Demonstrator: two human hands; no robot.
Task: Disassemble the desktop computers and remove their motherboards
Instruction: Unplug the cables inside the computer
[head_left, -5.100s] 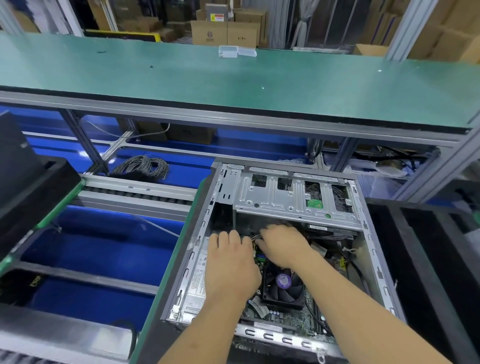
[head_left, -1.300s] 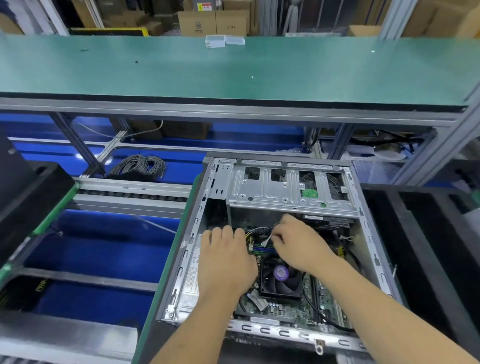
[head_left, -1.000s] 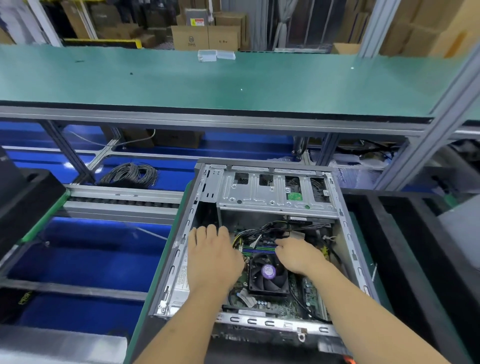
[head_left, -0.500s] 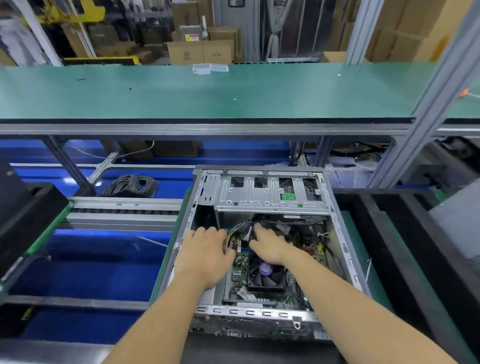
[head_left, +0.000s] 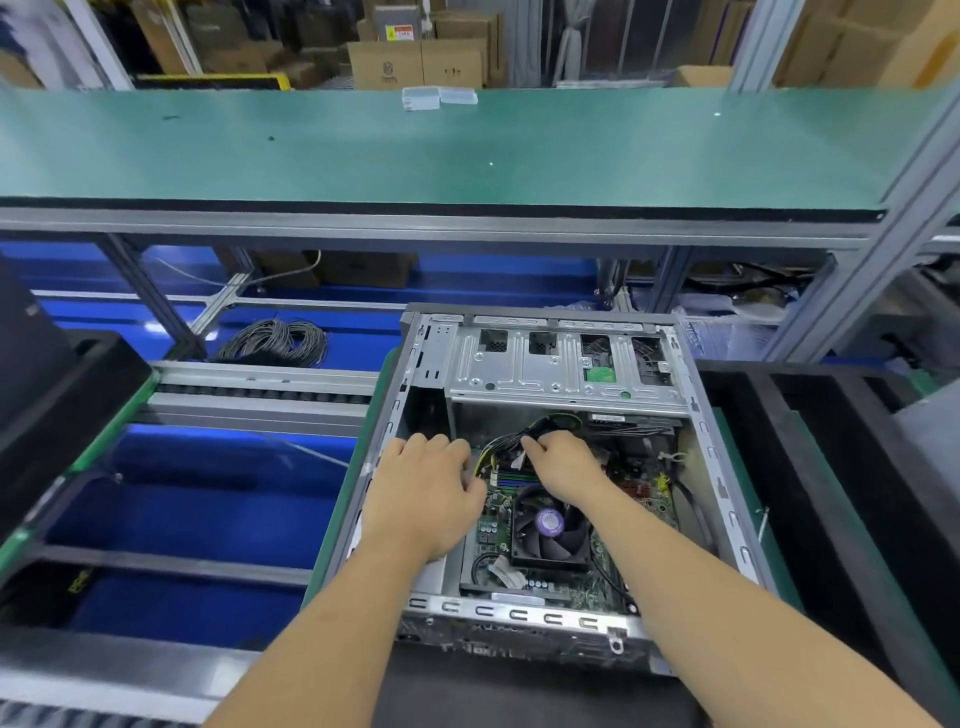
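An open desktop case (head_left: 722, 467) lies on its side in front of me, its silver drive cage (head_left: 561, 371) at the far end. Inside sits the green motherboard (head_left: 644, 499) with a black CPU fan (head_left: 550, 527). My left hand (head_left: 423, 493) rests palm down over the case's left part, fingers curled at the board's edge; what it holds is hidden. My right hand (head_left: 563, 465) reaches into the middle and pinches the black and yellow cable bundle (head_left: 511, 441) above the fan.
A green shelf (head_left: 467, 150) spans above the bench, with small clear boxes (head_left: 439, 97) on it. A coil of grey cable (head_left: 275, 340) lies on the blue surface at the left. Black foam trays (head_left: 831, 467) flank the case on the right, a black tray (head_left: 57, 395) on the left.
My right hand has moved left from the board's right side to the cable bundle near the drive cage. My left hand stays on the case's left side. The camera has tilted.
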